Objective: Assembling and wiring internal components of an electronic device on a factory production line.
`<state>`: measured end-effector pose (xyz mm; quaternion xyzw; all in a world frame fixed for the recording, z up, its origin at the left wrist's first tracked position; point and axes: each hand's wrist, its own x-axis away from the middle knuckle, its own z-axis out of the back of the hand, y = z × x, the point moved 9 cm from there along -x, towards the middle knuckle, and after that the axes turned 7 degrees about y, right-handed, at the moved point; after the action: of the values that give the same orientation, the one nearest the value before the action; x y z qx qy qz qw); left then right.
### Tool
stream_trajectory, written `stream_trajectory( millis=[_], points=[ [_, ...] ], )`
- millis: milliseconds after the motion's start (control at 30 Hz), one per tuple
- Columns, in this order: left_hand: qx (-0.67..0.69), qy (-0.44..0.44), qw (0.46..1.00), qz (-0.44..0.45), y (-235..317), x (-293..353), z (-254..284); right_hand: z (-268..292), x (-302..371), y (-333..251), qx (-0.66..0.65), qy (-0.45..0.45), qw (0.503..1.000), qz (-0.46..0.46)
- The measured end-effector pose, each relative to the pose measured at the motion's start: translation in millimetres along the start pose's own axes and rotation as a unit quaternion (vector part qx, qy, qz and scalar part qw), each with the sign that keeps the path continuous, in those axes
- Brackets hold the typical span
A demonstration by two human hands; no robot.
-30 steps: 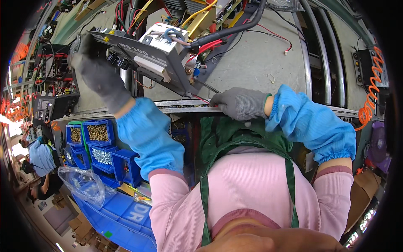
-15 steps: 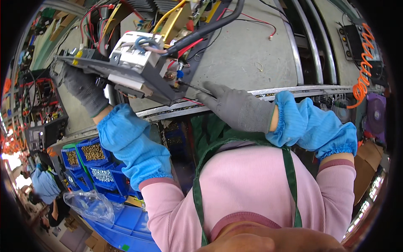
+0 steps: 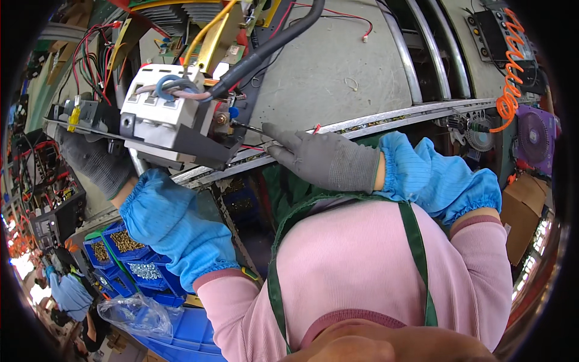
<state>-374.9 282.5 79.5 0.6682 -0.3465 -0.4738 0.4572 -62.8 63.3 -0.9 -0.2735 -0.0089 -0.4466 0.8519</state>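
Observation:
A dark grey panel [image 3: 208, 140] is held tilted over the near edge of the workbench. It carries a white breaker block [image 3: 161, 108] with a thick black cable [image 3: 265, 51] running into it. My left hand [image 3: 95, 161], in a grey glove, grips the panel's left end; its fingertips are hidden behind it. My gloved right hand [image 3: 329, 158] is closed on a thin dark metal tool [image 3: 248, 127], whose kind I cannot make out. The tool's far end lies close to a brass-coloured bolt [image 3: 221, 119] and a blue part [image 3: 234, 112] beside the breaker.
Metal rails [image 3: 429, 51] cross the bench at the right. A coiled orange hose [image 3: 509, 102] hangs beside a black box. Blue bins [image 3: 145, 271] of small fasteners stand at the lower left. Wires and a heatsink assembly [image 3: 181, 24] fill the far left.
The panel has tilted, so more of the breaker's front shows. Both hands and the panel sit slightly farther left in view; the tool stays near the bolt.

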Motion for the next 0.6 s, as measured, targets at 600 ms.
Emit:
stream_trajectory(
  millis=[600],
  points=[
    [-0.435,-0.001,0.888,-0.148,33,14,-23,-10,-2,-2,0.127,0.076,0.989,0.020]
  ],
)
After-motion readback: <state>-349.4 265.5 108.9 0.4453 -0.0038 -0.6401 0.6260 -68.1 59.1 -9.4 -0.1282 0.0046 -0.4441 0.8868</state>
